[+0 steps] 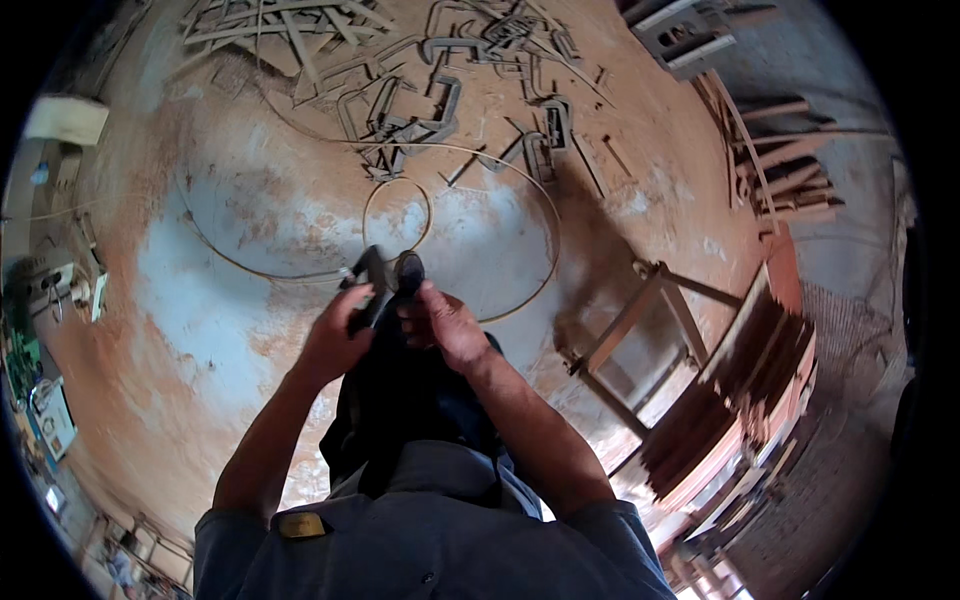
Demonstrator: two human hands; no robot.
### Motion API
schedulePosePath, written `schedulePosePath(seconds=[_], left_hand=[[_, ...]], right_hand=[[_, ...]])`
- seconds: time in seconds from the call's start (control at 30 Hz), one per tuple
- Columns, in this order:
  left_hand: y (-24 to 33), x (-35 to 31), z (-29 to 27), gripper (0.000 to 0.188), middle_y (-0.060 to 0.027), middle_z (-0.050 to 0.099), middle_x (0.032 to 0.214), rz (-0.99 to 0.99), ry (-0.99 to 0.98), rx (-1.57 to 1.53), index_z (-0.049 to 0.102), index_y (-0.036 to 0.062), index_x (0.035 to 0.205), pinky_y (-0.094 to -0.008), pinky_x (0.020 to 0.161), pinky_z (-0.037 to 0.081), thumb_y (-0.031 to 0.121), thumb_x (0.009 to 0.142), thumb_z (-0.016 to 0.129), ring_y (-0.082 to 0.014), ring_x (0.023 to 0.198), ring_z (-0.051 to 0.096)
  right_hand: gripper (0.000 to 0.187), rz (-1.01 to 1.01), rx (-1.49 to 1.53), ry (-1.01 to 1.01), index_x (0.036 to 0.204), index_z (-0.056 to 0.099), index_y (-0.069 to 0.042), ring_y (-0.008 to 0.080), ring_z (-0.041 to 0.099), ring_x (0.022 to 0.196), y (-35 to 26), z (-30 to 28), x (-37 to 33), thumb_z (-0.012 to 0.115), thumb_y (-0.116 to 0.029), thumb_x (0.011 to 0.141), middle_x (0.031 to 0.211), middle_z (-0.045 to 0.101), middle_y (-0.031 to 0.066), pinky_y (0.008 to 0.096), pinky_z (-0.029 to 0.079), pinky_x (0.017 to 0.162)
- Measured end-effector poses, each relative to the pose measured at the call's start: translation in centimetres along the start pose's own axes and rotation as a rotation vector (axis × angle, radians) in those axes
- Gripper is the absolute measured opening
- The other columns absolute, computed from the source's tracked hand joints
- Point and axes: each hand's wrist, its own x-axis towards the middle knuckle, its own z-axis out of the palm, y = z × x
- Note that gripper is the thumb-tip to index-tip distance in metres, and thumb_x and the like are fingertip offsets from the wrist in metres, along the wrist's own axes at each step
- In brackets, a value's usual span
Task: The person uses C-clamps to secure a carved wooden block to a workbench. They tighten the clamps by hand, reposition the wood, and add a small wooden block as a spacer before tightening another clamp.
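Near the body, above the dusty floor [230,300], left hand [335,340] and right hand [445,325] both clasp a dark metal tool [385,285] — raised close, seemingly for handling; wire hoops [397,215] and metal brackets [440,110] lie farther off.

Down on the dusty concrete floor [250,230], a small wire ring [397,215] lies flat, and it is our marker. Around it curves a far larger wire hoop [545,215], also flat on the floor. Just beyond the ring sprawls a heap of bent metal frames [440,110]. Further out beyond the ring, wooden offcuts [290,30] lie scattered. Well right of the ring, a wooden frame [640,330] stands beside stacked boards [740,400].
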Motion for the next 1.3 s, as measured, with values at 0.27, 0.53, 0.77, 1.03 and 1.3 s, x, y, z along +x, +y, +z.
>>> schedulePosePath(seconds=[0.27,0.53,0.77,1.03,1.3], left_hand=[[7.5,13.0,3.0,0.066,-0.0223,0.049,0.13,0.104,-0.189,0.038,0.037,0.0075,0.135,-0.0439,0.088,0.049,0.004,0.076,0.064,-0.0417,0.109,0.056],[2.0,20.3,9.2,0.071,-0.0196,0.048,0.134,-0.284,0.2,-0.294,0.034,0.005,0.139,-0.0402,0.095,0.047,0.002,0.076,0.066,-0.0344,0.115,0.056],[-7.2,15.7,17.3,0.064,-0.0231,0.057,0.12,-0.637,0.394,0.047,0.039,0.0004,0.136,-0.0423,0.088,0.05,0.016,0.081,0.066,-0.0353,0.107,0.06],[-10.5,15.4,22.9,0.063,-0.0235,0.052,0.127,-0.898,0.389,0.031,0.042,0.0023,0.135,-0.0477,0.099,0.041,0.021,0.081,0.067,-0.0413,0.118,0.05],[-13.2,14.6,23.8,0.058,-0.0209,0.053,0.129,-0.936,0.379,0.016,0.044,0.0022,0.134,-0.0482,0.099,0.04,0.017,0.083,0.066,-0.0405,0.118,0.05]], right_hand=[[0.055,0.236,0.346,0.012,0.114,0.059,0.0,0.0267,0.063,0.089,-9.7,-7.4,8.1,0.041,-0.05,0.099,0.102,0.066,0.014,0.0398,0.051,0.079],[0.03,0.484,0.014,0.152,0.101,0.059,-0.002,0.0189,0.059,0.065,-13.6,-14.0,20.5,0.057,-0.031,0.093,0.084,0.065,0.0093,0.0348,0.046,0.054],[0.024,0.352,0.18,0.372,0.108,0.059,-0.007,0.0241,0.065,0.091,-18.8,-26.5,34.2,0.052,-0.026,0.096,0.098,0.067,0.0115,0.0378,0.054,0.072],[0.03,-0.199,0.375,0.538,0.108,0.06,-0.003,0.0256,0.064,0.094,-27.2,-40.7,57.5,0.044,-0.026,0.101,0.102,0.065,0.0103,0.0393,0.055,0.083],[0.021,0.071,-0.182,0.405,0.101,0.054,-0.002,0.026,0.061,0.072,-21.6,-34.1,66.1,0.055,-0.022,0.094,0.086,0.06,0.0126,0.0383,0.056,0.066]])
